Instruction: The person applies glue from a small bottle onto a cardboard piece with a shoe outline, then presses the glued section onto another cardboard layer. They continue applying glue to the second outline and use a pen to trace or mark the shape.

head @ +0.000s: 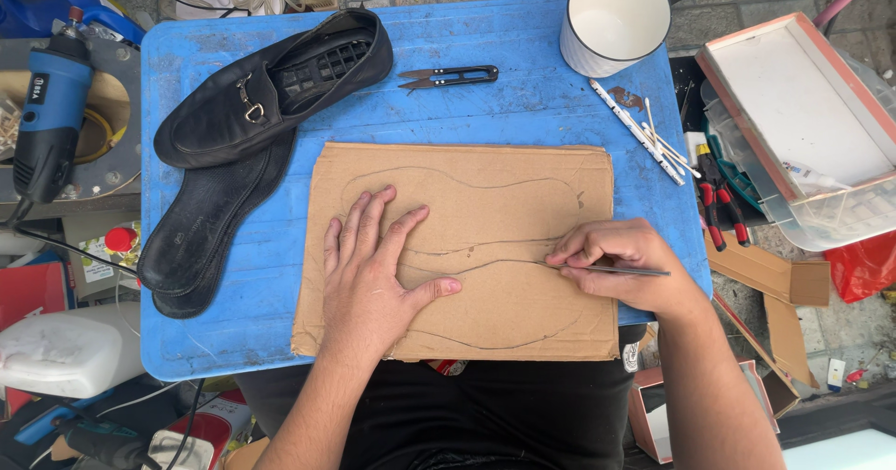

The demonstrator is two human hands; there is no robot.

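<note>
Two hands work: my left hand (373,279) lies flat, fingers spread, on the brown cardboard sheet (467,246), while my right hand (621,265) pinches a thin metal blade (611,269) lying leftward along the traced outline.

Left arm: bare forearm enters from below, angled up and slightly left.
Left hand (373,269): palm down, flat, fingers spread and pointing up-frame, thumb out to the right.
Right arm: bare forearm enters from lower right.
Right hand (621,265): fingers curled and pinched, knuckles up, fingertips pointing left.
</note>
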